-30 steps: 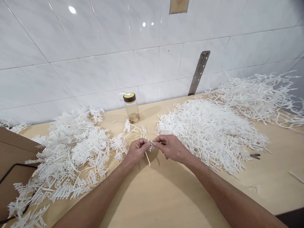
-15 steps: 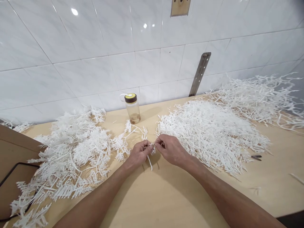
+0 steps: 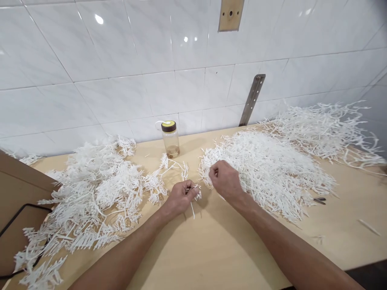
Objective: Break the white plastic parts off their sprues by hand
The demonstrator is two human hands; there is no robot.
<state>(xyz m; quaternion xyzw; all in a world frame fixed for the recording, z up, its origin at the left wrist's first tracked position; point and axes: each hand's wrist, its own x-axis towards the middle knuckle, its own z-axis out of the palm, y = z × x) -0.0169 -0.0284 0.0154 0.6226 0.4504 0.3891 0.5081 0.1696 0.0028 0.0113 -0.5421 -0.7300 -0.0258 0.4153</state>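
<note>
My left hand [image 3: 180,197] is closed around a white plastic branch piece [image 3: 193,197] with thin prongs, held just above the wooden tabletop [image 3: 211,245]. Its stem hangs down below the fingers. My right hand [image 3: 225,179] has its fingers curled in a pinch at the near left edge of a big heap of small white plastic sprigs [image 3: 266,169]. What the right fingers hold is too small to make out.
A heap of larger white plastic branches [image 3: 90,193] lies on the left. More white strands [image 3: 326,127] are piled at the far right. A clear bottle with a brown and yellow cap [image 3: 170,139] stands by the tiled wall. Small scissors [image 3: 319,200] lie at right. A cardboard box [image 3: 18,209] sits at far left.
My right hand has pulled away from the left hand, up and to the right, to the edge of the sprig heap. The left hand stays with the branch piece.
</note>
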